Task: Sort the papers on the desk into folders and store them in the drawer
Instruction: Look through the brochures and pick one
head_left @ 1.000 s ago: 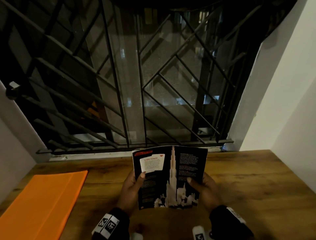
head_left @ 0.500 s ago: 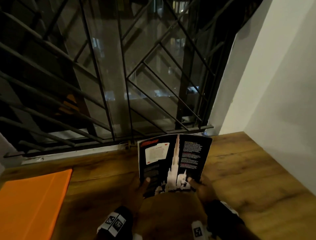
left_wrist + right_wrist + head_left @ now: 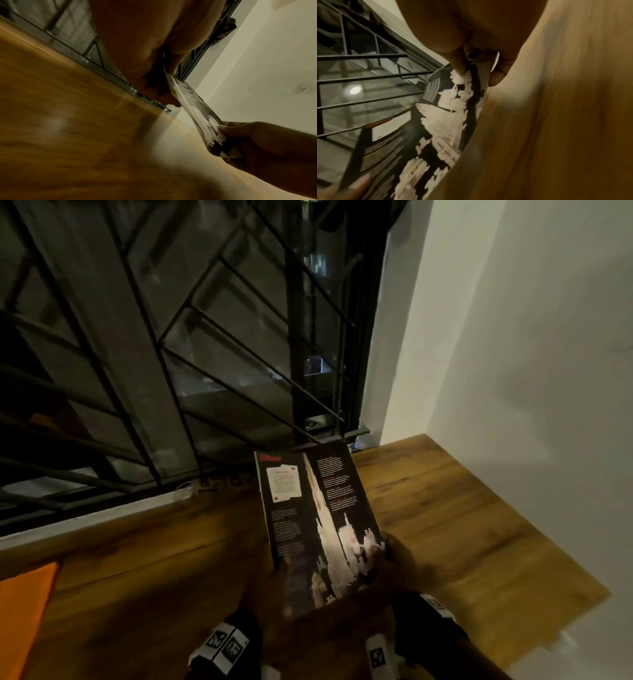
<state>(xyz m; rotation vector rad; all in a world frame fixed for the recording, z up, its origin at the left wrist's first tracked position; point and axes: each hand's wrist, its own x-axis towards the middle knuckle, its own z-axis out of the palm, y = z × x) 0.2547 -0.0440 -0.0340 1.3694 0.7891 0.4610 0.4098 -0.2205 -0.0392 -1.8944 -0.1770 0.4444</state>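
Pinching a dark booklet (image 3: pixel 318 529), both hands' (image 3: pixel 270 587) grip hovers over the wooden desk (image 3: pixel 462 529).

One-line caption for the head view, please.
Both hands, left hand and right hand, hold a dark printed booklet with a pale tower picture above the wooden desk, orange folder at far left.

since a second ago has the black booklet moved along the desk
Yes. The black booklet, held by left hand and right hand, has moved right, toward the desk's wall-side corner, away from the orange folder.
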